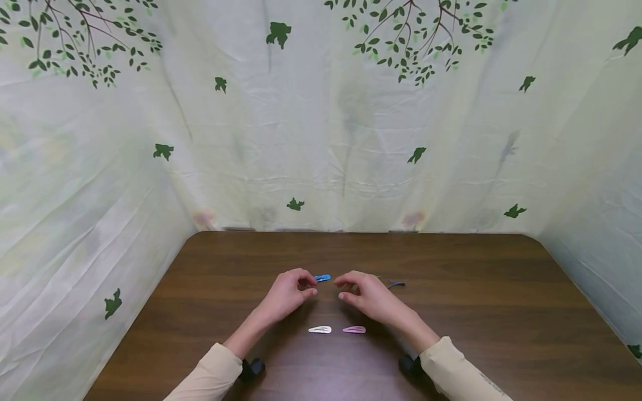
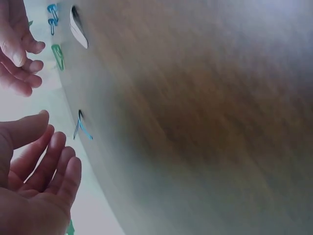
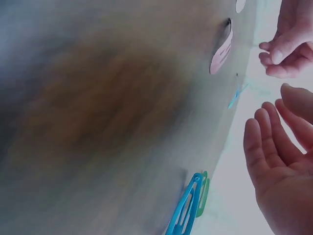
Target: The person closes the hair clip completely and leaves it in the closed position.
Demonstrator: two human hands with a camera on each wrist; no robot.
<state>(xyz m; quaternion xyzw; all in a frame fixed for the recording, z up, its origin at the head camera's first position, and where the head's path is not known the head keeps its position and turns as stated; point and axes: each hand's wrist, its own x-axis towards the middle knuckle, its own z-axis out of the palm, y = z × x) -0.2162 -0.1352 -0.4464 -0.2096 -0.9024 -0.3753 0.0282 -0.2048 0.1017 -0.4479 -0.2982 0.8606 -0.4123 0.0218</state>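
Note:
My left hand hovers over the table beside a blue snap hair clip, its fingers loosely curved and holding nothing. In the left wrist view that blue clip, partly opened, lies beyond the fingertips, apart from them. Facing it, my right hand is also loosely curved, with nothing between thumb and fingers. Beside and beyond the right hand lie another blue clip and a green clip, both partly hidden by it in the head view. Closer to me, a white clip and a pink clip lie side by side.
The brown wooden table spreads out on both sides. A pale curtain printed with leaves and birds hangs around its back and sides. Black wrist cameras sit under the forearms.

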